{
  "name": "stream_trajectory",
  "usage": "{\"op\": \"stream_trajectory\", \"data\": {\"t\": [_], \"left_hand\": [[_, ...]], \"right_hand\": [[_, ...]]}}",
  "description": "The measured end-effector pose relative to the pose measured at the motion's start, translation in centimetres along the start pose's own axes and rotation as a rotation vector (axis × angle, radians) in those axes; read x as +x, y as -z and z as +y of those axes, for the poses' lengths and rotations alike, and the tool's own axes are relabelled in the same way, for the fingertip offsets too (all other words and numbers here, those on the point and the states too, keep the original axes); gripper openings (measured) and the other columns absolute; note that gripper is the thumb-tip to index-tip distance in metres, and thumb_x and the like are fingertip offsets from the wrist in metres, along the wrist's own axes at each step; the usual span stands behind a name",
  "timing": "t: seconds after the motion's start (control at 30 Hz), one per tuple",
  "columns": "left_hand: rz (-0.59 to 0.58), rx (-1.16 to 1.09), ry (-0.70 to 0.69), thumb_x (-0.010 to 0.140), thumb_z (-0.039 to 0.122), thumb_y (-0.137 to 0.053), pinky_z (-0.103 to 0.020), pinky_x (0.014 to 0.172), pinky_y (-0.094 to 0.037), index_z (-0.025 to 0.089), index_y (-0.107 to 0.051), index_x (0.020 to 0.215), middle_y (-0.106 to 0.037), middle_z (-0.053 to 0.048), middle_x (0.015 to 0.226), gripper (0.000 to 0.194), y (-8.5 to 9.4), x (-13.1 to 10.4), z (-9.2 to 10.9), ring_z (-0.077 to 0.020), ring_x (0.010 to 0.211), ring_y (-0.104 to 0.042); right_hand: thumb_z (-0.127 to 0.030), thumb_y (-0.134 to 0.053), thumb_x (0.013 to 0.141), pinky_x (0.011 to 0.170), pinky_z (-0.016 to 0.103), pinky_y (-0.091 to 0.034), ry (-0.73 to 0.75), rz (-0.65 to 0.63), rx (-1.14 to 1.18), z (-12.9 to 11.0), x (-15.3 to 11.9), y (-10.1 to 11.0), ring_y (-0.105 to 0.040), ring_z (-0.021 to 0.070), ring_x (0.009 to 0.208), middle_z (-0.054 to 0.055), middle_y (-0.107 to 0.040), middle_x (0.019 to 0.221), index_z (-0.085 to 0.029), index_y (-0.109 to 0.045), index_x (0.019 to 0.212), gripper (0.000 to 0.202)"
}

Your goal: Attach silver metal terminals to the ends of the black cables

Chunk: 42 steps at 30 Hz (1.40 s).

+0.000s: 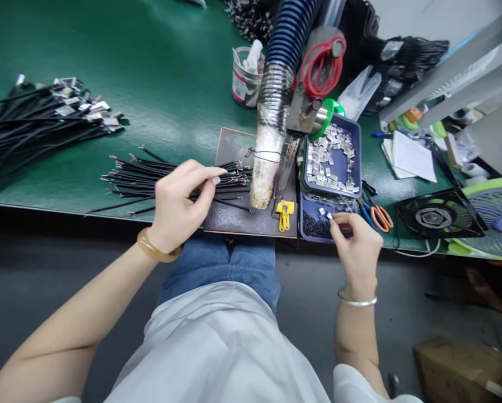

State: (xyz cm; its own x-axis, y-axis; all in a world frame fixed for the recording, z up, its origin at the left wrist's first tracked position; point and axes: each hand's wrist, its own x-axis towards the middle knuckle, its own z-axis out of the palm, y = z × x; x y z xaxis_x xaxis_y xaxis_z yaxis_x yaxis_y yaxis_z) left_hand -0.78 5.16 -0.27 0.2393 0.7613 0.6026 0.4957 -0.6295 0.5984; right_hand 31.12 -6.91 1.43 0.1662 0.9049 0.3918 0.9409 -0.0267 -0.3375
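My left hand [186, 201] is closed in a pinch over a bundle of black cables [135, 178] with stripped wire ends. What sits between its fingertips, if anything, is too small to make out. At the right, my right hand [355, 240] pinches a small silver metal connector [329, 216] between thumb and fingers. That hand is above the front of a lower blue tray [307, 206] holding small black parts [317, 225]. Behind it, an upper blue bin [357, 131] holds many similar silver connector shells [327, 159].
A fume hose [271, 106] hangs down beside a soldering stand with red wire [324, 67]. A yellow clip-like piece [285, 215] lies on the board [238, 220]. Finished-looking cables [66, 112] lie left. Orange-handled pliers [380, 218], a black fan [439, 215] and a tub [245, 84] stand around.
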Motion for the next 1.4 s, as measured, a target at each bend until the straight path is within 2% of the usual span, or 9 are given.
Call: {"op": "stream_trajectory", "data": {"t": [0.23, 0.33, 0.43, 0.53, 0.67, 0.77, 0.9, 1.13, 1.4], "left_hand": [[0.139, 0.153, -0.038, 0.099, 0.025, -0.054, -0.034, 0.068, -0.049, 0.021, -0.074, 0.097, -0.064, -0.002, 0.079, 0.021, 1.6, 2.1, 0.6, -0.0155, 0.072, -0.060], [0.137, 0.233, -0.038, 0.102, 0.022, -0.048, -0.038, 0.082, -0.050, 0.021, -0.072, 0.099, -0.066, -0.004, 0.085, 0.024, 3.1, 1.9, 2.0, -0.0200, 0.086, -0.065], [0.154, 0.138, 0.036, 0.099, 0.020, -0.055, -0.031, 0.074, -0.050, 0.021, -0.073, 0.104, -0.067, -0.002, 0.081, 0.018, 3.8, 0.8, 3.9, -0.0147, 0.072, -0.062], [0.120, -0.208, 0.264, 0.089, 0.020, -0.068, -0.023, 0.058, -0.046, 0.017, -0.076, 0.098, -0.070, -0.001, 0.077, 0.012, 2.7, -1.1, 5.1, -0.0096, 0.059, -0.057], [-0.106, -0.758, 0.629, 0.085, 0.023, -0.069, -0.020, 0.053, -0.045, 0.012, -0.072, 0.084, -0.064, 0.000, 0.062, 0.011, -0.7, -3.4, 5.6, -0.0093, 0.055, -0.056], [-0.221, -0.965, 0.772, 0.087, 0.028, -0.066, -0.020, 0.051, -0.041, 0.012, -0.067, 0.080, -0.056, 0.002, 0.053, 0.017, -2.8, -4.5, 5.9, -0.0078, 0.050, -0.049], [-0.309, -1.053, 0.850, 0.083, 0.027, -0.068, -0.019, 0.049, -0.036, 0.013, -0.065, 0.077, -0.054, 0.003, 0.053, 0.016, -4.3, -4.6, 6.5, -0.0065, 0.049, -0.045], [-0.359, -1.089, 0.889, 0.076, 0.023, -0.071, -0.017, 0.049, -0.037, 0.012, -0.064, 0.074, -0.054, 0.004, 0.054, 0.013, -4.8, -4.0, 7.5, -0.0055, 0.048, -0.046], [-0.440, -1.039, 0.865, 0.074, 0.019, -0.069, -0.017, 0.048, -0.035, 0.012, -0.064, 0.071, -0.051, 0.005, 0.051, 0.009, -4.5, -4.2, 7.7, -0.0046, 0.047, -0.042]], "right_hand": [[-0.030, -0.053, 0.094, 0.067, 0.032, -0.038, 0.041, -0.114, -0.260, 1.1, 2.5, -3.2, -0.059, 0.0225, 0.079, 0.006, -0.067, 0.080, -0.022, -0.060, 0.079, 0.018], [-0.027, -0.055, 0.091, 0.066, 0.031, -0.038, 0.091, -0.147, -0.199, 0.6, 2.6, -3.6, -0.058, 0.0200, 0.077, 0.004, -0.064, 0.082, -0.022, -0.056, 0.076, 0.016], [-0.025, -0.058, 0.088, 0.066, 0.030, -0.040, 0.078, -0.151, -0.131, 0.4, 2.6, -3.9, -0.056, 0.0171, 0.072, 0.002, -0.061, 0.082, -0.022, -0.054, 0.076, 0.013], [-0.025, -0.060, 0.088, 0.067, 0.029, -0.047, 0.031, -0.047, 0.011, -0.2, 2.4, -3.5, -0.058, 0.0164, 0.073, 0.002, -0.061, 0.082, -0.021, -0.054, 0.077, 0.013], [-0.026, -0.071, 0.085, 0.061, 0.027, -0.054, -0.096, 0.177, 0.292, -2.5, 1.0, -1.7, -0.065, 0.0149, 0.073, 0.003, -0.066, 0.090, -0.020, -0.058, 0.077, 0.017], [-0.023, -0.075, 0.083, 0.056, 0.026, -0.056, -0.183, 0.155, 0.513, -4.9, -0.7, -0.6, -0.066, 0.0123, 0.062, 0.002, -0.069, 0.088, -0.019, -0.059, 0.074, 0.019], [-0.017, -0.071, 0.087, 0.063, 0.030, -0.062, -0.160, 0.004, 0.792, -7.5, -2.7, -1.4, -0.072, 0.0152, 0.070, 0.003, -0.072, 0.092, -0.020, -0.059, 0.078, 0.015], [-0.007, -0.072, 0.085, 0.082, 0.036, -0.062, 0.118, 0.254, 0.575, -8.7, -2.8, -4.4, -0.073, 0.0177, 0.091, 0.002, -0.075, 0.097, -0.025, -0.071, 0.095, 0.020], [-0.014, -0.067, 0.090, 0.075, 0.031, -0.063, -0.102, 0.036, 0.920, -8.0, -3.1, -4.4, -0.074, 0.0168, 0.088, 0.004, -0.072, 0.102, -0.022, -0.068, 0.092, 0.008]]}}
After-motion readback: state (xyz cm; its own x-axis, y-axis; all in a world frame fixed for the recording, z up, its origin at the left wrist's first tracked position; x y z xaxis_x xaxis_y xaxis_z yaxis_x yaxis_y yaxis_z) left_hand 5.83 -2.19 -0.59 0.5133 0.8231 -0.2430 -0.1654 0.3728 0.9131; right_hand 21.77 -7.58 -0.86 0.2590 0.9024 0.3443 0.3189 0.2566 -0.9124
